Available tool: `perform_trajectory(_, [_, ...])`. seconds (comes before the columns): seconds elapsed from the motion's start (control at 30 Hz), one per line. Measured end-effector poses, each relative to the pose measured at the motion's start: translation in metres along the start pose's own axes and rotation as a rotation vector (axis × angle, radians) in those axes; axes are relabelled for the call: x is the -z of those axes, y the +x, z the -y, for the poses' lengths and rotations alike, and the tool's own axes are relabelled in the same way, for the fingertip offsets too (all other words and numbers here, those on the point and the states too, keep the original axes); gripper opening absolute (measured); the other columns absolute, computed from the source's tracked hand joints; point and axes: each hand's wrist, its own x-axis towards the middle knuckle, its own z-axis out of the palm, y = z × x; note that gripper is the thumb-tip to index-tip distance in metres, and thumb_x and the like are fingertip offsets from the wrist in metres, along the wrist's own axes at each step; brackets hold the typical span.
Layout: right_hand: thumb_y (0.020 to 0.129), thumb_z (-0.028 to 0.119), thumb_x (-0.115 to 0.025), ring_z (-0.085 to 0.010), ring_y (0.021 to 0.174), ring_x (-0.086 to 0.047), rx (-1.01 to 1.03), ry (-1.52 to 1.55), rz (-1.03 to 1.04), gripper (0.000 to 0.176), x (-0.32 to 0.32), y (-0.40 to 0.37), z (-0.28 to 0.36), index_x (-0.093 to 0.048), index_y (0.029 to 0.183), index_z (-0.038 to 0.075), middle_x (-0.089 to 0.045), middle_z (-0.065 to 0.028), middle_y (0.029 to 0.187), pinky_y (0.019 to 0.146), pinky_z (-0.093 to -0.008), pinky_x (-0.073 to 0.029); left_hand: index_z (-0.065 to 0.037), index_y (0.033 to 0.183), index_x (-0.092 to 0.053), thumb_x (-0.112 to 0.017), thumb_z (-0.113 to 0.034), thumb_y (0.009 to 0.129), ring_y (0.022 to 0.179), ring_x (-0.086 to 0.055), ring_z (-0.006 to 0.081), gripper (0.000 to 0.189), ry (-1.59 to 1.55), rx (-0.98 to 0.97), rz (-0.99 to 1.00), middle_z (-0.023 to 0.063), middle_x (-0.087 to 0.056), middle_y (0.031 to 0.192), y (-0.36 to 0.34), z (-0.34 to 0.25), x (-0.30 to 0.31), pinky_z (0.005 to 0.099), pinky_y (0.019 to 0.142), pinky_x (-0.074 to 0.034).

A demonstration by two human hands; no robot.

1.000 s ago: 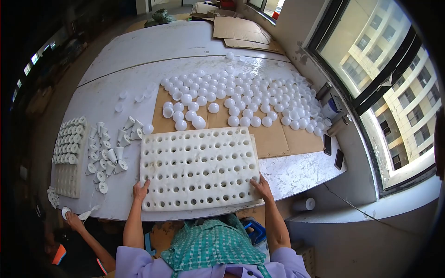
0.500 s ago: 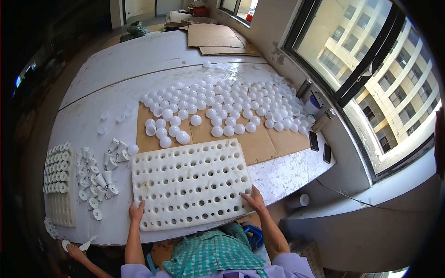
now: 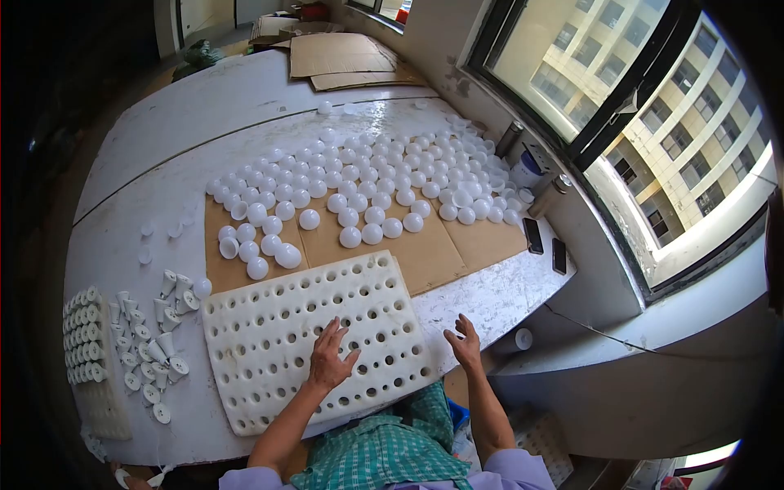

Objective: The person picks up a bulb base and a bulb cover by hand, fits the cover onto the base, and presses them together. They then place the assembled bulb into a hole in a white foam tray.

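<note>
A white foam board [image 3: 273,347] with rows of large and small round holes lies flat at the table's front edge. My left hand [image 3: 331,359] hovers above its middle, fingers apart and holding nothing. Just past the board's right edge, my right hand [image 3: 465,343] is raised with fingers spread, also without anything in it. Behind the board, many white bulb covers [image 3: 309,219] sit on a cardboard sheet [image 3: 425,257]. Left of the board is a loose group of white lamp bases [image 3: 167,343].
At far left a second foam board [image 3: 102,412] carries rows of lamp bases [image 3: 84,335]. Two phones [image 3: 559,256] lie near the right edge, by flasks [image 3: 551,196] at the window wall. Cardboard [image 3: 343,57] is stacked at the back. A co-worker's hand [image 3: 137,482] shows at bottom left.
Both my hands have let go of the foam board's sides. My left hand has moved right, over the holes; my right hand has lifted off its edge. The view has shifted slightly right.
</note>
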Motion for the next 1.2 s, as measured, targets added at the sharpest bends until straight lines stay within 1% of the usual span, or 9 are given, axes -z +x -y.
perform_trajectory(0.2, [0.077, 0.017, -0.074, -0.0301, 0.119, -0.051, 0.106, -0.133, -0.133, 0.07, 0.066, 0.09, -0.01, -0.04, 0.137, 0.005, -0.051, -0.0198, 0.13, 0.094, -0.0415, -0.045, 0.001, 0.116, -0.056, -0.071, -0.027, 0.075, 0.131, -0.036, 0.0356, 0.052, 0.082, -0.041, 0.019, 0.0229, -0.039, 0.14, 0.1, -0.013, -0.083, 0.0459, 0.106, -0.031])
perform_trajectory(0.3, [0.075, 0.015, -0.073, -0.0271, 0.108, -0.057, 0.216, -0.254, -0.267, 0.058, 0.123, 0.188, -0.011, -0.051, 0.127, 0.005, -0.057, -0.015, 0.118, 0.087, -0.0371, -0.049, 0.001, 0.124, -0.049, -0.068, -0.03, 0.078, 0.134, -0.03, 0.0392, 0.058, 0.251, -0.009, -0.045, 0.0228, -0.034, 0.144, 0.141, 0.0, -0.114, 0.0512, 0.107, -0.025])
perform_trajectory(0.43, [0.076, 0.009, -0.068, -0.0319, 0.102, -0.057, 0.365, -0.618, -0.395, 0.045, 0.207, 0.356, -0.008, -0.055, 0.118, 0.004, -0.058, -0.0167, 0.111, 0.087, -0.0384, -0.047, 0.002, 0.129, -0.042, -0.06, -0.027, 0.081, 0.135, -0.026, 0.0426, 0.06, 0.485, 0.056, 0.066, 0.0254, -0.033, 0.143, 0.153, 0.002, -0.132, 0.0537, 0.108, -0.021])
perform_trajectory(0.63, [0.075, 0.013, -0.069, -0.0397, 0.115, -0.045, 0.423, -0.903, -0.373, 0.055, 0.255, 0.545, -0.032, -0.048, 0.126, 0.007, -0.044, -0.019, 0.13, 0.092, -0.0454, -0.043, 0.002, 0.129, -0.04, -0.049, -0.022, 0.08, 0.13, -0.035, 0.0457, 0.055, 0.559, 0.106, 0.099, 0.026, -0.04, 0.138, 0.156, 0.01, -0.143, 0.0574, 0.105, -0.025])
perform_trajectory(0.7, [0.076, 0.017, -0.069, -0.0396, 0.114, -0.046, 0.17, -0.92, -0.287, 0.054, 0.254, 0.57, -0.026, -0.05, 0.126, 0.009, -0.045, -0.0194, 0.129, 0.093, -0.0457, -0.043, 0.001, 0.126, -0.041, -0.048, -0.023, 0.08, 0.128, -0.036, 0.0464, 0.053, 0.586, 0.102, 0.085, 0.0265, -0.042, 0.135, 0.158, 0.01, -0.144, 0.0586, 0.103, -0.026])
perform_trajectory(0.77, [0.076, 0.02, -0.068, -0.0388, 0.114, -0.046, 0.145, -0.957, -0.239, 0.047, 0.251, 0.575, -0.022, -0.055, 0.121, 0.01, -0.045, -0.0184, 0.13, 0.094, -0.0455, -0.043, 0.0, 0.125, -0.04, -0.047, -0.022, 0.078, 0.125, -0.038, 0.0465, 0.052, 0.601, 0.116, 0.096, 0.0266, -0.043, 0.133, 0.162, 0.006, -0.145, 0.0595, 0.101, -0.028])
perform_trajectory(0.87, [0.076, 0.019, -0.069, -0.0386, 0.114, -0.046, 0.207, -1.018, -0.224, 0.031, 0.253, 0.578, -0.026, -0.064, 0.105, 0.009, -0.045, -0.0162, 0.132, 0.093, -0.0445, -0.043, -0.002, 0.126, -0.038, -0.046, -0.021, 0.076, 0.125, -0.038, 0.0465, 0.054, 0.609, 0.128, 0.102, 0.0261, -0.042, 0.134, 0.167, 0.01, -0.145, 0.06, 0.1, -0.028])
perform_trajectory(1.17, [0.072, 0.005, -0.072, -0.0392, 0.114, -0.047, 0.489, -0.953, -0.298, 0.023, 0.258, 0.567, -0.053, -0.065, 0.093, 0.007, -0.044, -0.02, 0.13, 0.092, -0.0436, -0.043, -0.004, 0.127, -0.036, -0.048, -0.023, 0.073, 0.124, -0.037, 0.0471, 0.058, 0.657, 0.172, 0.146, 0.0241, -0.042, 0.135, 0.151, 0.023, -0.147, 0.0611, 0.1, -0.028])
perform_trajectory(1.2, [0.075, 0.005, -0.071, -0.0318, 0.104, -0.054, 0.418, -0.772, -0.335, 0.021, 0.258, 0.567, -0.061, -0.064, 0.095, 0.006, -0.048, -0.019, 0.126, 0.086, -0.0395, -0.046, -0.004, 0.127, -0.037, -0.047, -0.023, 0.074, 0.124, -0.037, 0.0471, 0.058, 0.645, 0.17, 0.145, 0.024, -0.042, 0.135, 0.151, 0.022, -0.146, 0.0611, 0.1, -0.028])
